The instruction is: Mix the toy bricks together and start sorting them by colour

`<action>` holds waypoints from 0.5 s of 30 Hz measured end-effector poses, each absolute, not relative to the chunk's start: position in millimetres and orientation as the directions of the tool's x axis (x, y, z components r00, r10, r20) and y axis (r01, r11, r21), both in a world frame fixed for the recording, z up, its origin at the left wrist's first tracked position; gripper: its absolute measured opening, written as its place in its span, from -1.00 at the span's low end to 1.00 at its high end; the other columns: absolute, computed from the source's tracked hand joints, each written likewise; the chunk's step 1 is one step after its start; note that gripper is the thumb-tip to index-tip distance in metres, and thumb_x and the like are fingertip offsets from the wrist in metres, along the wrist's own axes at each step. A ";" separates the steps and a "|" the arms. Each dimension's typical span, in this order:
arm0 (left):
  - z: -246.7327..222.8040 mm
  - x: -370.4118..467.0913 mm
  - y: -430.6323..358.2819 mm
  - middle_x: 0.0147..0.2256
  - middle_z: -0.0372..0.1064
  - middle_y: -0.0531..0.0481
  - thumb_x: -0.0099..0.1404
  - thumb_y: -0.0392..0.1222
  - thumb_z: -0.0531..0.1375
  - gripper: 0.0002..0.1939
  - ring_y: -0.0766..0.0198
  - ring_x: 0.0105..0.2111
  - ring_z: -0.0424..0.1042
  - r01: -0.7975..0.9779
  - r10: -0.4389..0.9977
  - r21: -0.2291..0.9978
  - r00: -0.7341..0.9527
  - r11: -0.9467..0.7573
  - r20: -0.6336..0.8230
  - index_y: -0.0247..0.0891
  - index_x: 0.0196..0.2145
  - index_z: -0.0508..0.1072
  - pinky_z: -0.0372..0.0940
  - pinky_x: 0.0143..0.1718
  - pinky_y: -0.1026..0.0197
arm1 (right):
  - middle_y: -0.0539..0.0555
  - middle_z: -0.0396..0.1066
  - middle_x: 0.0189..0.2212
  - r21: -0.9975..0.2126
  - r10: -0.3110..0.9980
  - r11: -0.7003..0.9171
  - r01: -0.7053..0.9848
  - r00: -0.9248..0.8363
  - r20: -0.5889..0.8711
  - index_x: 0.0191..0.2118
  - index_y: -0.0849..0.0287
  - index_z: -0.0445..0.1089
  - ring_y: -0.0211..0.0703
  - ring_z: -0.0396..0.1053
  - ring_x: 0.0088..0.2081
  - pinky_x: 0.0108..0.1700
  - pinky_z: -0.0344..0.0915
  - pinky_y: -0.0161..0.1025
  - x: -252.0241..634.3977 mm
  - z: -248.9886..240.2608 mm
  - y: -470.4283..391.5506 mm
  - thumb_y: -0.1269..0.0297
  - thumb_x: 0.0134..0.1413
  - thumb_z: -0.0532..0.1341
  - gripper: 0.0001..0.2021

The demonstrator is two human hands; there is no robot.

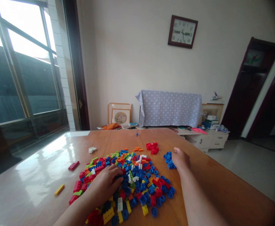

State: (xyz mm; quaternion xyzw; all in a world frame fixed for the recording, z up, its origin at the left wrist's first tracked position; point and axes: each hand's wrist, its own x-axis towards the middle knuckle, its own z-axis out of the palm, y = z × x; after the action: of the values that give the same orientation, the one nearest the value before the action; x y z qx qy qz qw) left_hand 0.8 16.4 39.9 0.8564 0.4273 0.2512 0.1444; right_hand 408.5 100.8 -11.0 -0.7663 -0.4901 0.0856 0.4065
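Observation:
A wide heap of mixed toy building bricks [140, 175] in red, blue, yellow, green, orange and white lies on the table. My left hand [108, 177] rests over the heap's left middle, its fingers curved and its thumb apart from them. Dark blue bricks show in the gap between thumb and fingers, and I see nothing clearly gripped. To the right of the heap, my right hand [182, 158] is beside a small cluster of blue bricks [168, 160], touching or nearly touching it. Its fingers are curled and partly hidden; what they hold, if anything, cannot be made out.
Small groups lie around the heap: red bricks [152, 147], orange bricks [138, 149] and white bricks [92, 150]. A red brick [73, 165] and a yellow brick [59, 190] lie apart on the left. One tiny blue piece [137, 134] sits near the far edge of the wooden table [212, 185].

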 end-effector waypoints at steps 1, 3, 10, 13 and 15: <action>40.0 1.0 16.4 -0.16 0.46 -0.06 0.40 -0.07 0.11 -0.79 0.15 -0.16 0.42 0.655 0.804 0.467 0.509 -0.594 0.308 -0.13 -0.18 0.51 0.30 -0.10 0.19 | 0.31 0.46 0.09 -0.719 0.796 -0.202 0.665 0.539 0.275 0.26 0.18 0.34 0.14 0.42 0.10 0.06 0.36 -0.01 408.3 -10.7 101.5 0.17 0.11 0.07 -0.41; 40.3 1.1 16.5 -0.16 0.45 -0.06 0.40 -0.07 0.10 -0.80 0.16 -0.16 0.42 0.650 0.802 0.471 0.512 -0.596 0.309 -0.14 -0.19 0.50 0.30 -0.11 0.19 | 0.30 0.45 0.10 -0.741 0.750 -0.214 0.636 0.593 0.293 0.26 0.21 0.33 0.11 0.44 0.09 0.05 0.38 -0.06 406.2 -9.7 102.2 0.17 0.14 0.03 -0.41; 36.5 -0.4 17.1 -0.11 0.44 -0.05 0.35 0.00 0.18 -0.77 0.13 -0.13 0.42 0.670 0.808 0.451 0.509 -0.589 0.299 -0.10 -0.12 0.51 0.31 -0.08 0.17 | 0.13 0.54 -0.04 -0.783 0.814 0.011 0.622 0.450 0.368 0.05 0.09 0.46 -0.01 0.48 -0.01 0.02 0.38 -0.14 367.3 3.0 91.9 0.10 0.19 0.05 -0.58; 35.2 0.6 16.6 -0.06 0.43 -0.06 0.29 0.04 0.24 -0.70 0.11 -0.10 0.42 0.677 0.808 0.443 0.515 -0.588 0.287 -0.08 -0.06 0.51 0.32 -0.07 0.15 | 0.11 0.57 -0.12 -0.769 0.897 0.187 0.612 0.213 0.388 -0.05 0.11 0.51 -0.03 0.49 -0.07 0.01 0.37 -0.15 332.0 11.6 78.7 0.05 0.21 0.09 -0.63; 33.9 1.4 16.4 -0.02 0.42 -0.06 0.26 0.05 0.27 -0.64 0.09 -0.08 0.42 0.676 0.806 0.440 0.518 -0.591 0.287 -0.07 -0.02 0.50 0.32 -0.04 0.14 | 0.11 0.56 -0.12 -0.726 0.918 0.289 0.624 0.034 0.395 -0.04 0.11 0.52 -0.03 0.48 -0.07 0.03 0.35 -0.14 306.5 17.0 66.7 0.02 0.22 0.12 -0.63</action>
State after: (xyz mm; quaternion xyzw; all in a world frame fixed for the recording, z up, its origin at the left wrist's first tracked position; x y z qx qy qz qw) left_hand 1.4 16.4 33.9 0.8603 0.4304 0.2356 0.1379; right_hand 306.5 66.7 17.0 -0.5717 -0.6743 0.1689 0.4359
